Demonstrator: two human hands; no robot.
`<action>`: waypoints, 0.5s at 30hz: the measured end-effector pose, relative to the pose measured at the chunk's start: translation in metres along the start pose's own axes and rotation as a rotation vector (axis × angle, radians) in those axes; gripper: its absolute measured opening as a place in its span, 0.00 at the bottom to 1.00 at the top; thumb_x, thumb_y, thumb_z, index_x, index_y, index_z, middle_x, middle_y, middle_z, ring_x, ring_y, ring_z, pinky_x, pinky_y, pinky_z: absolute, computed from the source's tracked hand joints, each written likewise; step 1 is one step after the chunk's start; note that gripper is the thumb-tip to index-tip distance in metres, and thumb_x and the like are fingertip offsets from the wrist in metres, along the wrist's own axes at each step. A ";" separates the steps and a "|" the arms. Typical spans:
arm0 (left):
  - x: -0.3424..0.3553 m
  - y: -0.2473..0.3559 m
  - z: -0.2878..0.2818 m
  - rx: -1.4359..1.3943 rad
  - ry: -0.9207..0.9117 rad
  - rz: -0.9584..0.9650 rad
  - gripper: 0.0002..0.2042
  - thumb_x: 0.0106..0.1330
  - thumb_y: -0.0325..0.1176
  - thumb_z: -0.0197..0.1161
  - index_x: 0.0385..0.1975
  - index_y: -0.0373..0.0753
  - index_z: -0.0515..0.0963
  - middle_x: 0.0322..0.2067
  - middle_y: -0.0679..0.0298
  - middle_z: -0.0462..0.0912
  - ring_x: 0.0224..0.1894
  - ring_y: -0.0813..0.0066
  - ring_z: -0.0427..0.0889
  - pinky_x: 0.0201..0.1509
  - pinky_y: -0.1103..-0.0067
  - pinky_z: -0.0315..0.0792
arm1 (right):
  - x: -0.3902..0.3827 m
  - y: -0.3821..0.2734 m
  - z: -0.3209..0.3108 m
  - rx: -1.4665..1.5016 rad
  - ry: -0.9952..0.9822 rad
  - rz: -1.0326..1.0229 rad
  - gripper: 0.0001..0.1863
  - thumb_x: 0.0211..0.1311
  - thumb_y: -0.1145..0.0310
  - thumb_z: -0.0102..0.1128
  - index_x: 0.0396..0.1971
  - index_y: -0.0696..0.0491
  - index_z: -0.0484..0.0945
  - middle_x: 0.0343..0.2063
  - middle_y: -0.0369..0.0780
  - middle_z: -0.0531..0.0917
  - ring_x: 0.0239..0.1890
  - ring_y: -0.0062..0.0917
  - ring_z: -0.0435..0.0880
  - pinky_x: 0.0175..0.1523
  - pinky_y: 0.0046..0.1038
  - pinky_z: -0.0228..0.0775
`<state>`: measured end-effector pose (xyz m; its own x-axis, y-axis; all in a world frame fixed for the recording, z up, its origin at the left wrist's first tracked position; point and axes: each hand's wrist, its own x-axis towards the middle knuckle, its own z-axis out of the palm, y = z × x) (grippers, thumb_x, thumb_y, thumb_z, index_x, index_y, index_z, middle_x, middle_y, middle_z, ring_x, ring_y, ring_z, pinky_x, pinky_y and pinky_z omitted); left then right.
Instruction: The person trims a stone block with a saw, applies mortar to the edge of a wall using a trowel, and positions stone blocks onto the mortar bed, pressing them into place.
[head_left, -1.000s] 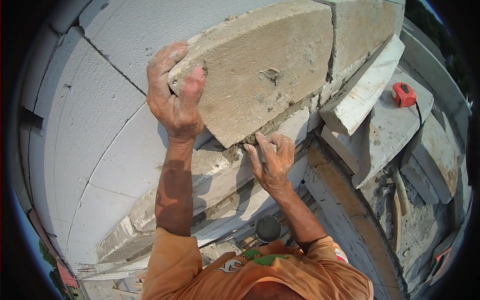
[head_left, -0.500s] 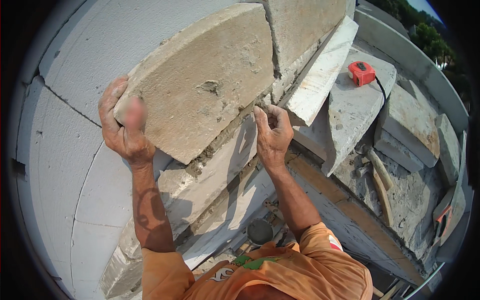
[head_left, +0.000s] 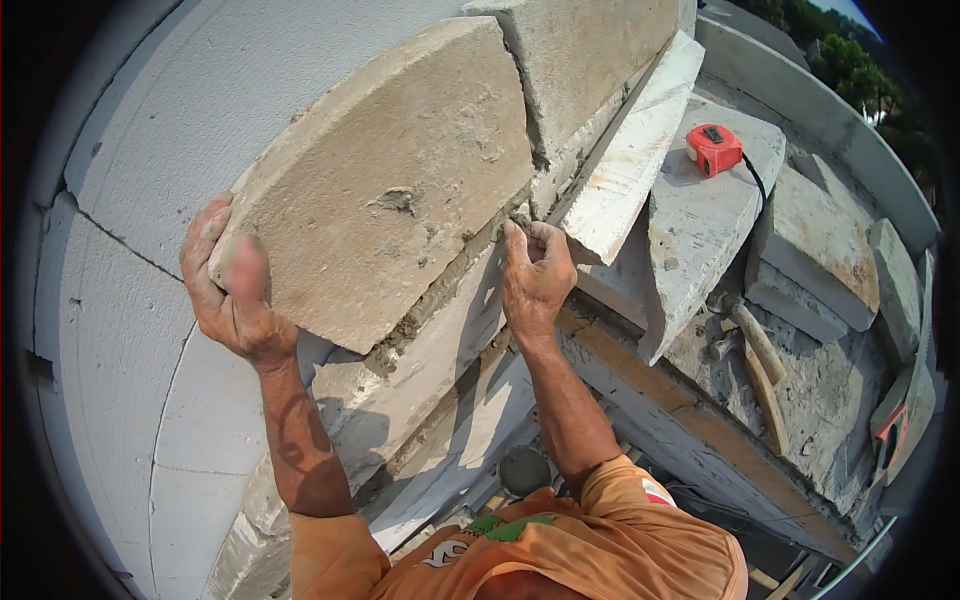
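A beige stone slab (head_left: 400,150) with a curved upper edge and a chipped face leans against a pale wall, its lower edge on a bed of grey mortar (head_left: 410,325). My left hand (head_left: 225,300) grips its left end, fingers behind the edge and thumb on the face. At the slab's lower right corner, my right hand (head_left: 538,275) has thumb and fingers drawn together against the mortar joint. Whatever lies between those fingertips is too small to make out. A second slab (head_left: 590,70) stands to the right, across a narrow dark gap.
A white stone strip (head_left: 635,150) slants beside my right hand. Farther right, a red tape measure (head_left: 714,150) lies on a flat stone piece (head_left: 700,230). Wooden-handled tools (head_left: 765,385), stacked stone offcuts (head_left: 815,240) and an orange-handled saw (head_left: 888,425) are beyond. Below sits a bucket (head_left: 523,470).
The view has turned slightly, so the slab and both hands appear a little lower and farther left. My left hand keeps its grip; my right fingertips remain at the mortar joint.
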<state>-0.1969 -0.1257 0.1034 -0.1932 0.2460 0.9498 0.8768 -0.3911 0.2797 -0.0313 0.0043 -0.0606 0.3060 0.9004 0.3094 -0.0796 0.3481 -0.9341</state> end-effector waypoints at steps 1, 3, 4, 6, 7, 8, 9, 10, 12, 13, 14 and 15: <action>0.000 0.000 0.000 -0.002 0.000 0.000 0.19 0.66 0.35 0.54 0.54 0.32 0.74 0.55 0.51 0.76 0.60 0.63 0.76 0.64 0.65 0.72 | 0.002 0.001 0.000 0.055 -0.020 0.083 0.13 0.60 0.69 0.71 0.36 0.62 0.79 0.27 0.42 0.81 0.26 0.26 0.80 0.33 0.29 0.74; 0.000 -0.001 -0.002 -0.026 0.016 -0.032 0.20 0.66 0.35 0.54 0.54 0.32 0.73 0.55 0.51 0.76 0.60 0.62 0.76 0.64 0.64 0.72 | 0.001 -0.004 0.000 0.020 -0.007 0.059 0.12 0.60 0.69 0.71 0.36 0.62 0.79 0.28 0.43 0.81 0.26 0.26 0.80 0.32 0.30 0.74; 0.000 -0.001 -0.002 -0.026 0.015 -0.032 0.20 0.66 0.35 0.54 0.54 0.32 0.73 0.55 0.51 0.76 0.60 0.62 0.76 0.64 0.64 0.72 | 0.000 -0.006 -0.001 -0.015 0.004 0.037 0.12 0.60 0.70 0.70 0.36 0.62 0.79 0.28 0.43 0.81 0.26 0.26 0.80 0.32 0.30 0.74; -0.003 -0.001 -0.002 -0.029 0.010 -0.037 0.20 0.66 0.36 0.54 0.55 0.32 0.73 0.55 0.50 0.76 0.60 0.62 0.76 0.65 0.64 0.72 | 0.000 -0.006 -0.006 -0.076 0.018 -0.093 0.12 0.60 0.70 0.70 0.36 0.62 0.79 0.27 0.44 0.81 0.25 0.28 0.80 0.33 0.31 0.74; -0.003 -0.001 -0.001 -0.029 0.014 -0.038 0.20 0.66 0.36 0.54 0.55 0.32 0.73 0.55 0.50 0.76 0.60 0.62 0.76 0.65 0.64 0.72 | 0.001 -0.007 -0.010 -0.137 0.031 -0.224 0.12 0.60 0.70 0.70 0.36 0.62 0.79 0.27 0.44 0.81 0.25 0.29 0.80 0.33 0.31 0.74; -0.003 0.000 -0.001 -0.024 0.020 -0.038 0.20 0.66 0.36 0.54 0.55 0.32 0.73 0.55 0.50 0.77 0.60 0.61 0.76 0.65 0.64 0.72 | 0.003 -0.011 -0.013 -0.137 0.028 -0.227 0.12 0.60 0.70 0.70 0.36 0.62 0.79 0.27 0.44 0.81 0.25 0.29 0.80 0.33 0.31 0.74; -0.003 -0.001 0.000 -0.023 0.030 -0.044 0.20 0.66 0.36 0.54 0.55 0.33 0.73 0.55 0.50 0.77 0.60 0.61 0.76 0.65 0.64 0.72 | 0.009 -0.023 -0.020 -0.145 0.016 -0.259 0.11 0.59 0.70 0.70 0.35 0.62 0.79 0.26 0.45 0.81 0.25 0.30 0.81 0.33 0.32 0.74; -0.003 -0.001 -0.002 -0.016 0.041 -0.054 0.20 0.66 0.36 0.54 0.55 0.33 0.73 0.55 0.50 0.77 0.60 0.61 0.76 0.65 0.64 0.72 | 0.013 -0.032 -0.025 -0.150 -0.007 -0.289 0.11 0.59 0.71 0.69 0.33 0.63 0.78 0.25 0.45 0.81 0.26 0.31 0.81 0.34 0.33 0.74; -0.001 -0.001 -0.008 0.000 0.020 -0.005 0.20 0.66 0.36 0.55 0.55 0.33 0.73 0.54 0.50 0.77 0.60 0.61 0.76 0.65 0.63 0.72 | 0.031 -0.037 -0.036 -0.115 -0.105 -0.233 0.12 0.59 0.69 0.69 0.32 0.62 0.79 0.25 0.46 0.81 0.26 0.34 0.82 0.34 0.36 0.74; -0.002 -0.004 -0.004 -0.007 0.030 -0.021 0.20 0.66 0.36 0.55 0.55 0.33 0.73 0.54 0.50 0.77 0.60 0.61 0.76 0.65 0.63 0.72 | 0.047 -0.037 -0.043 -0.094 -0.174 -0.179 0.12 0.58 0.68 0.69 0.31 0.62 0.79 0.25 0.46 0.82 0.27 0.38 0.82 0.35 0.38 0.74; -0.004 -0.008 -0.002 -0.013 0.023 0.015 0.20 0.66 0.35 0.54 0.54 0.32 0.73 0.54 0.50 0.77 0.59 0.61 0.76 0.65 0.64 0.72 | 0.062 -0.042 -0.046 -0.111 -0.182 -0.186 0.12 0.58 0.68 0.69 0.31 0.62 0.79 0.25 0.46 0.82 0.27 0.38 0.82 0.35 0.38 0.74; -0.003 -0.007 -0.001 -0.012 0.010 0.052 0.19 0.66 0.35 0.54 0.54 0.32 0.73 0.54 0.50 0.77 0.59 0.61 0.77 0.65 0.65 0.73 | 0.077 -0.050 -0.049 -0.334 -0.219 -0.240 0.14 0.58 0.65 0.70 0.31 0.63 0.80 0.23 0.47 0.83 0.25 0.34 0.83 0.34 0.35 0.74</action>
<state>-0.2035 -0.1244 0.0991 -0.1518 0.2167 0.9644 0.8805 -0.4136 0.2316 0.0424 0.0437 0.0012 0.0681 0.8511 0.5205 0.2901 0.4823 -0.8266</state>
